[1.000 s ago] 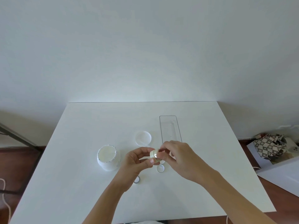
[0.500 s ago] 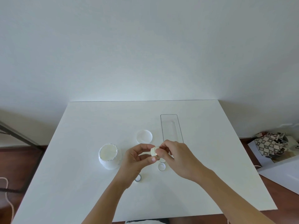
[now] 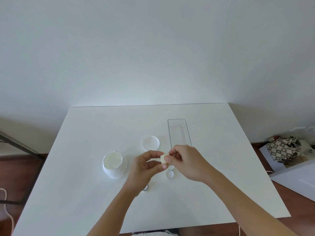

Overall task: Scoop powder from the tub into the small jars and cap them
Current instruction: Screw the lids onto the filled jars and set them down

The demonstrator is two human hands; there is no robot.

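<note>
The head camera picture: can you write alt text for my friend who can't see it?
Two bare hands, left hand and right hand, together hold a small cream-coloured jar above a white table. An open white round tub of powder stands to the left, its flat white lid and a clear long tray behind.

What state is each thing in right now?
Tub: open, upright, powder inside.
Tub lid: off, flat on the table.
Small jar: in the air, pinched by left hand and right hand; contents not visible.
Ring-shaped piece: loose on the table, below the hands.
Tray: clear, upright; contents hard to tell.
</note>
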